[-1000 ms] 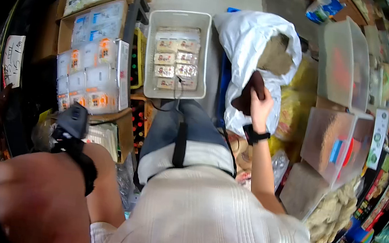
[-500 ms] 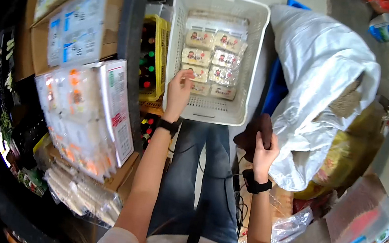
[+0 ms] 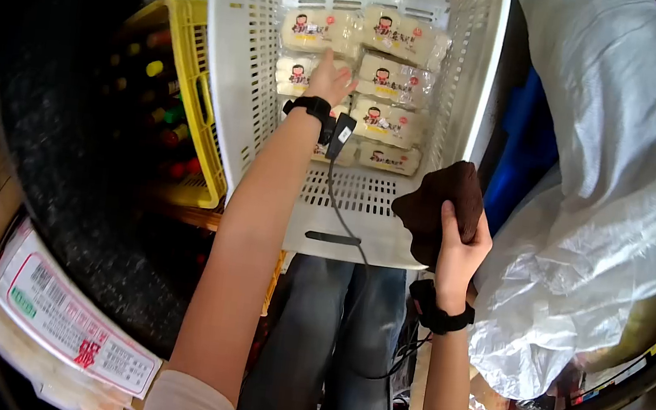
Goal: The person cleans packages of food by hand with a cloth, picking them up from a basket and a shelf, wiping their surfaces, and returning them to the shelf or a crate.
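My left hand [image 3: 331, 82] reaches down into the white plastic crate [image 3: 337, 245], its fingers apart and empty. Its fingertips are right at the lower edge of a clear-wrapped pale food pack [image 3: 314, 31] in the left column. Two columns of these packs with a printed cartoon figure lie in the crate; my wrist and forearm hide part of the left one. A similar pack [image 3: 393, 80] lies to the right of my hand. In my right hand [image 3: 463, 250], a dark brown cloth [image 3: 451, 200] is pinched between thumb and fingers at the crate's near right corner.
A yellow crate [image 3: 194, 98] of bottles stands left of the white one. On the right bulges a large white woven sack [image 3: 591, 196], beside something blue [image 3: 525, 143]. A black cable [image 3: 343, 215] trails from my left wrist. At lower left is a white printed carton [image 3: 73, 313].
The view has come closer to the crate. My left hand has moved farther in, from the near packs toward the far ones. My right hand keeps the cloth, now overlapping the crate's near corner.
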Tool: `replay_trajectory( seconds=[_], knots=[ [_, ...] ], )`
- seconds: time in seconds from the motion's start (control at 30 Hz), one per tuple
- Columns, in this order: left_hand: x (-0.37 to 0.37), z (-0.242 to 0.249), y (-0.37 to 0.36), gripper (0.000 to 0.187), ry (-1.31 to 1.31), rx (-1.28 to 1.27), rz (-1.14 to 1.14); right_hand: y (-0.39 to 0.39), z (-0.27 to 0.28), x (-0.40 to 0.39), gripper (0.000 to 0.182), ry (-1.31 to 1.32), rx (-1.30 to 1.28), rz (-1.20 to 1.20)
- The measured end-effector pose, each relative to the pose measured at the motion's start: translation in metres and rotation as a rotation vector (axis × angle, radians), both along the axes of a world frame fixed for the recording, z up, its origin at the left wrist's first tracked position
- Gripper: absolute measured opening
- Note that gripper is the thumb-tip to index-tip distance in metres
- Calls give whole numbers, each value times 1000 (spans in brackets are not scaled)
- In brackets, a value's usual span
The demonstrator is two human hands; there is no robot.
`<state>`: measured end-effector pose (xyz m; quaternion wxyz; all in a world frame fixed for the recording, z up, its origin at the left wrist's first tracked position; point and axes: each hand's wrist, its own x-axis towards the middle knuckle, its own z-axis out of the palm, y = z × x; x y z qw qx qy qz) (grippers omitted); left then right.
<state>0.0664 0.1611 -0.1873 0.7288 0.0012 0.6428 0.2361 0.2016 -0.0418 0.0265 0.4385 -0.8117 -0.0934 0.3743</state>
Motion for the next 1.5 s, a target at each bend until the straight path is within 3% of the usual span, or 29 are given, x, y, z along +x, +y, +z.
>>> replay_trajectory(
  seconds=[0.07,0.17,0.3,0.37,0.43,0.47,0.63,0.7,0.87,0.93,1.07,1.23,1.37,1.43,1.5],
  knots=[
    [-5,-26,6,93,-152,-65,167,-9,-10,-2,11,18,-34,33],
    [4,-38,16,95,-130,-122,321,-23,-26,-7,11,45,-44,18],
    [16,-43,24,98,-21,-164,299,-32,-35,-9,11,76,-60,27],
    [20,-51,29,88,-27,-188,290,-30,-37,-8,11,76,-65,28],
    [26,-55,26,74,11,-24,302,-29,-39,-6,11,34,-49,49],
    [29,-56,26,62,29,-43,403,-28,-38,-5,11,34,-54,49],
    [17,-46,35,61,39,-122,438,-20,-32,2,10,68,-51,24],
    [6,-54,40,63,-121,-218,457,-17,-31,2,10,56,-30,20],
    [-4,-46,43,71,-257,-159,289,-16,-32,0,10,63,-11,25],
    [3,-33,35,72,-100,-87,258,-15,-34,0,10,45,-30,59],
    [1,-32,20,61,-255,73,399,-13,-32,0,11,42,-37,85],
    [-19,26,-16,54,-214,-52,201,-8,-18,-4,13,56,-15,116],
    [-38,118,-68,58,-279,106,-205,-3,15,5,14,7,20,151],
    [-48,160,-89,62,-253,184,-361,0,36,11,13,-2,53,143],
    [-49,213,-110,80,-283,322,-456,4,68,18,15,0,80,166]
  ],
)
